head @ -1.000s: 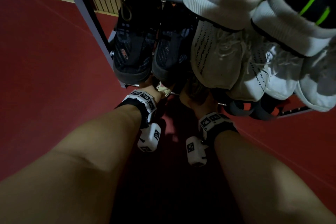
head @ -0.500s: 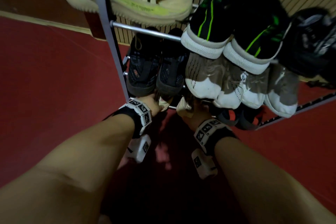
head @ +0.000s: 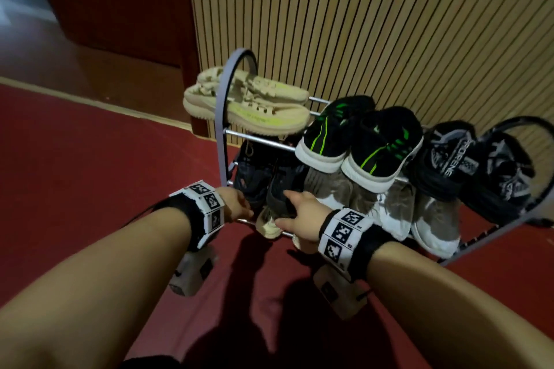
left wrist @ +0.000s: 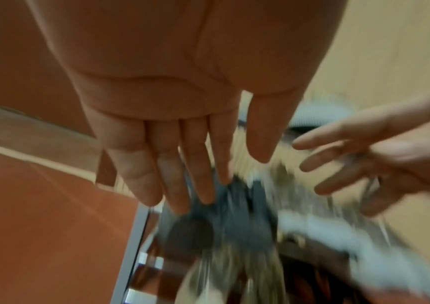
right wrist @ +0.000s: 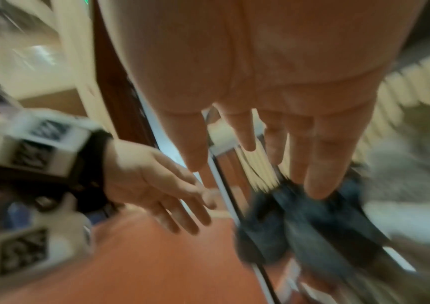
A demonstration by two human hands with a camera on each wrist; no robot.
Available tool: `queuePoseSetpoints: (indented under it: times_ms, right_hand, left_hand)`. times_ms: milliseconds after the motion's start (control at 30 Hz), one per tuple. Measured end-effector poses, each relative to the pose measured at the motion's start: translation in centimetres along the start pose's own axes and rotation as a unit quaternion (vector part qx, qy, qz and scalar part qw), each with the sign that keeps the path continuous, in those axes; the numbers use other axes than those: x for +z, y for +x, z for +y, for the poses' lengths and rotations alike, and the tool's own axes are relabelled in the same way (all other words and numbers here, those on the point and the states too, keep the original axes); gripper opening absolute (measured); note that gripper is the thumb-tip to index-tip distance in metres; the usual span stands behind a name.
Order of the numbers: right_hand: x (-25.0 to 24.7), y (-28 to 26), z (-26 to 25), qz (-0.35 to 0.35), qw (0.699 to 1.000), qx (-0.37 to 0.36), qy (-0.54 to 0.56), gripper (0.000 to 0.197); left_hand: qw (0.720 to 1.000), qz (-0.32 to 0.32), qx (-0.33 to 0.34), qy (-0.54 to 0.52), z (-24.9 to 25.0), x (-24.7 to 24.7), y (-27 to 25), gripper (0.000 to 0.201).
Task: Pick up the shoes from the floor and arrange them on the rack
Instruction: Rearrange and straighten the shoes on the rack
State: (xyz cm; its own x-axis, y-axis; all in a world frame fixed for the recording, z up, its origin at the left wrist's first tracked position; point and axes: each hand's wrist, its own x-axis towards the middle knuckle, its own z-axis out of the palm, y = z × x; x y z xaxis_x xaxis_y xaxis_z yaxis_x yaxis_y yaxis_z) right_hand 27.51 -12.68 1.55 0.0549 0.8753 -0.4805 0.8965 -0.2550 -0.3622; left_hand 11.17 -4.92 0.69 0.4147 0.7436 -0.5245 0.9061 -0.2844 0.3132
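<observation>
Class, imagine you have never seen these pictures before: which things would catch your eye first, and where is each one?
The black sneakers with bright green stripes stand out first, toes down on the middle of the metal rack. Next, the beige pair lies sideways on the top left. In the foreground, both hands, left and right, reach with fingers extended to the rack's lower tier.
</observation>
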Motion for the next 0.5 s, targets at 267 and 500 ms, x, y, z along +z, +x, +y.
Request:
queuePoseSetpoints:
  times_ms: [267, 500]
  right_hand:
    - [-7.2, -3.3, -4.9, 0.058, 0.995, -0.078, 0.001, 0.076]
    - [-12.8, -3.8, -6.9, 0.111, 0.992, -0.045, -0.041, 0.073]
  left_hand:
    - [0.981, 0.103, 0.018, -0.161, -0.2, -7.3, -3.2, 0.024]
    - [0.938, 0.242, 0.063, -0.239, -1.0, -11.4, -3.5, 0.015]
